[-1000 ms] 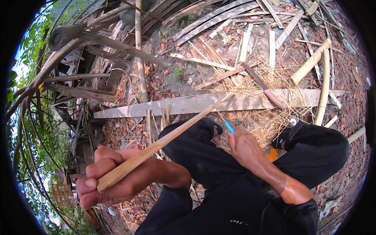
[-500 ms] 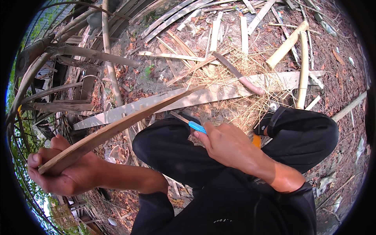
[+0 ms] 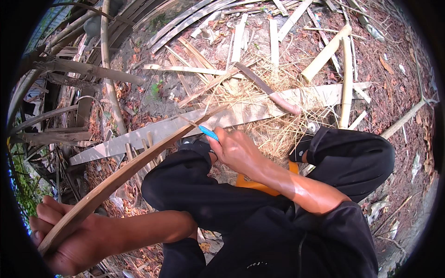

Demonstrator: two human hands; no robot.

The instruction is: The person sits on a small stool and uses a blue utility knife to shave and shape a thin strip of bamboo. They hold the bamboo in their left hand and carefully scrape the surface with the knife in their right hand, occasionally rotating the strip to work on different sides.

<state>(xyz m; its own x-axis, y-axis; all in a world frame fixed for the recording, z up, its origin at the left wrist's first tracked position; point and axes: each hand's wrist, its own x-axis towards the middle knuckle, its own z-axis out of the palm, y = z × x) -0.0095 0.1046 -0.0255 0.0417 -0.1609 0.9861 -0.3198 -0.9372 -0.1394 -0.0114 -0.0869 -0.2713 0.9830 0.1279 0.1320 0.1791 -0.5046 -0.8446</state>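
Note:
My left hand (image 3: 76,238) is closed around the near end of a long brown wooden strip (image 3: 134,169), low at the left. The strip slants up and away to the right, its tapered tip over a grey plank on the ground. My right hand (image 3: 236,150) grips a small knife by its blue handle (image 3: 208,133). Its thin blade (image 3: 189,122) points up and left, crossing the strip near the far end; whether the edge touches the wood I cannot tell. Beyond my right hand, a large curved blade with a brown handle (image 3: 285,103) lies across the plank and shavings.
The long grey plank (image 3: 157,134) lies crosswise before my feet. Thin pale shavings (image 3: 278,134) are heaped on and around it. Split pieces and round poles (image 3: 327,53) lie farther off. Old timber (image 3: 92,69) is stacked at the left. An orange seat (image 3: 259,185) shows under me.
My right hand has moved forward and left, bringing the knife up to the strip's far part. My left hand sits lower with the strip's near end. The whole view has shifted slightly.

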